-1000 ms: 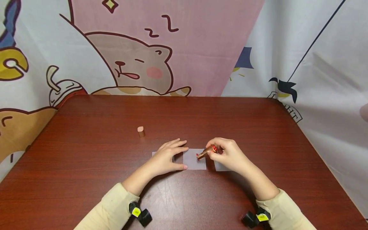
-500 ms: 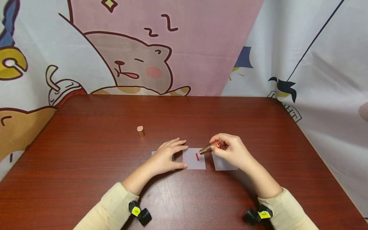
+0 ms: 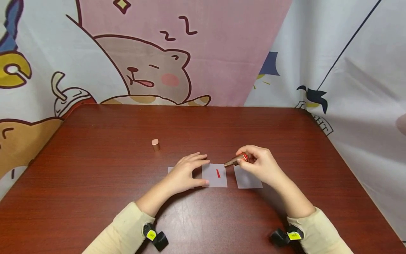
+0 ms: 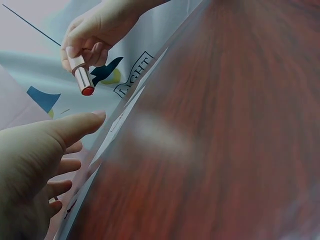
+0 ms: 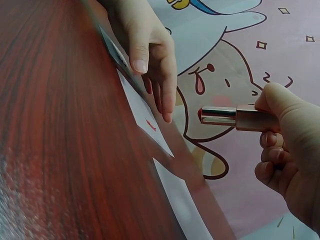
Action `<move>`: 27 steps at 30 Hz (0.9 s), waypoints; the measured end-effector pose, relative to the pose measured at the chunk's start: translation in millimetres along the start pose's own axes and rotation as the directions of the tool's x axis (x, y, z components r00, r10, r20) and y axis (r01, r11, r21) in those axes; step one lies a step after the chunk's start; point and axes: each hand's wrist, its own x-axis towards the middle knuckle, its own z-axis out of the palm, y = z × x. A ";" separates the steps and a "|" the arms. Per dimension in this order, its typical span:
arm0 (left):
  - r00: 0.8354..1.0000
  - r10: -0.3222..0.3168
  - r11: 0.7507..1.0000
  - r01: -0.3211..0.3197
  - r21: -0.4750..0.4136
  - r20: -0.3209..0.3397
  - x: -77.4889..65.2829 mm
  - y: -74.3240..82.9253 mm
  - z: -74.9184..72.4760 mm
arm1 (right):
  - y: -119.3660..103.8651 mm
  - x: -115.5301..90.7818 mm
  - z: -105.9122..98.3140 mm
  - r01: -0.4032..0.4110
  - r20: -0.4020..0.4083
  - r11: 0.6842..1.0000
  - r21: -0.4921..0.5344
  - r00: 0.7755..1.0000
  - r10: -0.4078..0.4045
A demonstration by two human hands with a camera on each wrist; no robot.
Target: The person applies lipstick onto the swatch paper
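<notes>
My right hand (image 3: 261,164) pinches an uncapped gold lipstick (image 5: 220,116) between thumb and fingers. Its red tip points down and left, raised off the table beside the upper right corner of the middle white paper square (image 3: 222,181). A short red stroke (image 3: 218,173) marks that square. With thumb and fingers spread and fairly straight, my left hand (image 3: 185,174) reaches over the square's left edge. Most of the left paper square (image 3: 170,169) is hidden under this hand. To the right lies a third, unmarked paper square (image 3: 248,180).
The lipstick cap (image 3: 155,145) stands upright on the brown wooden table (image 3: 95,176), behind the left hand. A printed cartoon curtain (image 3: 222,53) hangs along the table's back edge and right side. Black wrist cameras sit at both cuffs.
The right hand has lifted the lipstick off the middle paper and carried it up and right, baring the red stroke and more of the right square. The left hand has barely moved.
</notes>
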 end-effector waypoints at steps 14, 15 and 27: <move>1.000 0.016 1.000 -0.016 -0.002 -0.001 8.2 12.6 12.3 | 5.0 -5.3 -11.9 -0.037 -0.031 0.999 -0.021 0.999 0.036; 1.000 0.015 1.000 -0.015 -0.002 -0.001 9.2 13.9 13.3 | 5.0 -6.2 -12.8 -0.037 -0.035 0.999 -0.024 0.999 0.036; 1.000 0.006 1.000 -0.006 0.002 0.012 21.1 26.3 24.1 | 11.9 -16.3 -24.1 -0.049 -0.078 0.996 -0.076 0.996 0.043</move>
